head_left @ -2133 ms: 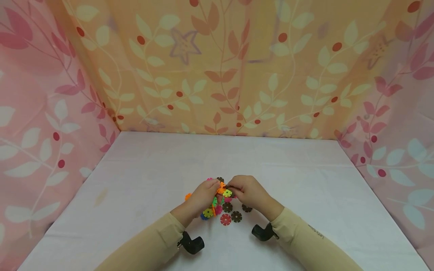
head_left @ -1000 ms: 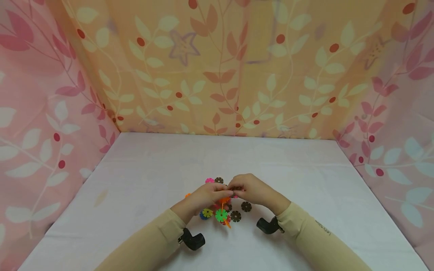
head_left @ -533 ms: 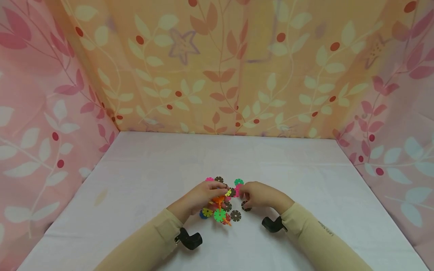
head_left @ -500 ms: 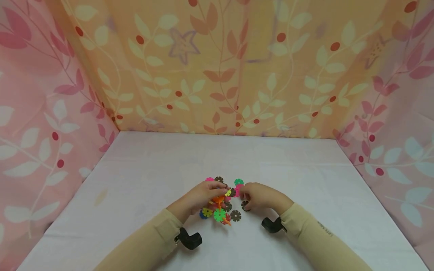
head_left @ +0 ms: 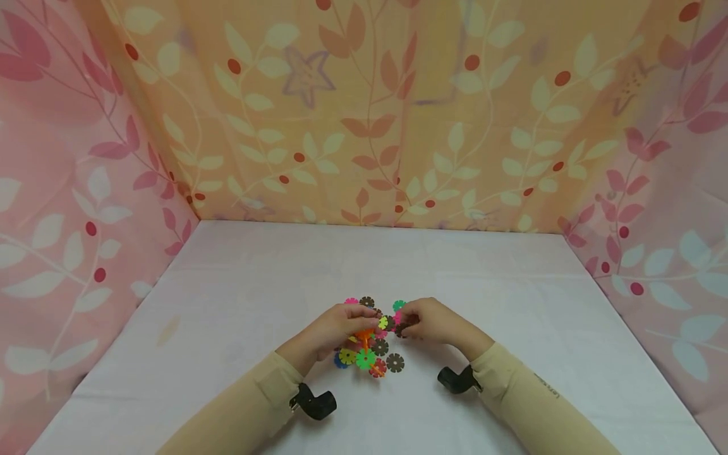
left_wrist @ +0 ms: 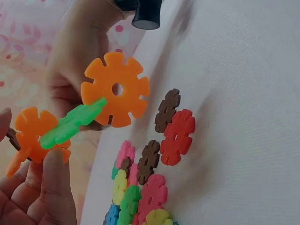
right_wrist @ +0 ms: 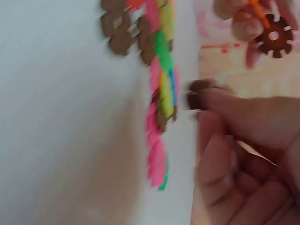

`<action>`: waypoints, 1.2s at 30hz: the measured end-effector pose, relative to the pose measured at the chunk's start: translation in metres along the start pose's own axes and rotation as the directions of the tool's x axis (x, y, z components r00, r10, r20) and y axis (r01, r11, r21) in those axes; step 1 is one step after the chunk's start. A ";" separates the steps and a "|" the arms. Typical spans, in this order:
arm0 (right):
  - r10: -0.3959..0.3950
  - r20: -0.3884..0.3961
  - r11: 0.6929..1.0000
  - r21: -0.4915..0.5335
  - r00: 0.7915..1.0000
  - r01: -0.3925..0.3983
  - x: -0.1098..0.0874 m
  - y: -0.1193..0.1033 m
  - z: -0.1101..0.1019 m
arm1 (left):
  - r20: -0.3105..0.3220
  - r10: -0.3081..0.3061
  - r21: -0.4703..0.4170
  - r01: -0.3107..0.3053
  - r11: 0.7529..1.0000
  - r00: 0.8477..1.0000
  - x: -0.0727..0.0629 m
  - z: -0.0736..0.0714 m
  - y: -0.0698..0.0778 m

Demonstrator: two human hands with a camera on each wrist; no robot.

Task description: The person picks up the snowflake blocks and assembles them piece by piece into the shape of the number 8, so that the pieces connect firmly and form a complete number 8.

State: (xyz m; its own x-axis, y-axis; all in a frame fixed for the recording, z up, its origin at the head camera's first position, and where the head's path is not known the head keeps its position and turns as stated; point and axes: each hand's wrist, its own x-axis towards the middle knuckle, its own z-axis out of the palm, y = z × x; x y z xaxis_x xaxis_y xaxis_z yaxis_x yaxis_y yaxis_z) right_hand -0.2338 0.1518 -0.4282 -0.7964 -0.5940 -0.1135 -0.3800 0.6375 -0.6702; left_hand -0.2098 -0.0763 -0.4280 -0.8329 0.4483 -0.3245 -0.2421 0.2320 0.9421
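Joined discs (left_wrist: 75, 123): notched orange and green ones, slotted together at angles, raised above the table in the left hand; they mark the clock's centre, 12 pointing away from the person.
Left hand (head_left: 340, 328): at 10 o'clock, thumb and fingers pinching the joined discs.
Brown disc (right_wrist: 197, 96): near, at 2 o'clock, blurred in the right wrist view.
Right hand (head_left: 435, 322): between 2 and 3 o'clock, thumb and finger clamped on the brown disc.
Loose discs: red disc (head_left: 377, 368) at 5, yellow disc (head_left: 347, 357) overlapping blue disc (head_left: 339, 362) at 8, pink disc (head_left: 351, 302) at 11, teal disc (head_left: 400, 304) past 1.
Table (head_left: 495, 272): white, underneath everything.
Backdrop (head_left: 364, 82): leaf-patterned, orange, standing at 12.
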 end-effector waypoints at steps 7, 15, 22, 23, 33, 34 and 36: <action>-0.012 -0.146 0.967 0.250 0.989 0.049 0.002 -0.016 -0.005 | -0.015 0.012 0.019 -0.012 1.000 1.000 -0.004 0.004 0.004; -0.027 -0.135 0.955 0.288 0.990 0.065 0.001 -0.023 -0.004 | -0.021 0.044 0.095 -0.041 0.995 0.999 -0.006 0.006 0.008; -0.056 -0.093 0.962 0.260 0.994 0.079 0.000 -0.024 -0.007 | -0.017 0.062 0.177 -0.058 0.983 0.998 -0.004 0.006 0.006; -0.059 -0.084 0.964 0.254 0.995 0.079 -0.001 -0.024 -0.007 | -0.015 0.063 0.182 -0.059 0.981 0.998 -0.004 0.006 0.006; -0.107 -0.063 0.959 0.258 0.992 0.120 -0.003 -0.019 -0.009 | -0.041 0.057 0.231 -0.046 0.972 0.998 -0.005 0.006 0.008; -0.111 -0.062 0.957 0.262 0.992 0.123 -0.004 -0.019 -0.009 | -0.043 0.059 0.234 -0.047 0.971 0.997 -0.005 0.006 0.008; -0.119 -0.058 0.955 0.267 0.991 0.130 -0.004 -0.019 -0.009 | -0.048 0.065 0.241 -0.051 0.969 0.997 -0.006 0.006 0.008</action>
State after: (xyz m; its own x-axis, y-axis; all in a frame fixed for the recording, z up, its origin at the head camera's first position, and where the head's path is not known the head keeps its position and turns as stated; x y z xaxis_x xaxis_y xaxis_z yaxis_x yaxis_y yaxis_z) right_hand -0.2274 0.1467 -0.4090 -0.7712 -0.6365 0.0096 -0.3411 0.4004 -0.8505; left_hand -0.2040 -0.0724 -0.4192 -0.8696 0.4208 -0.2584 -0.0720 0.4095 0.9094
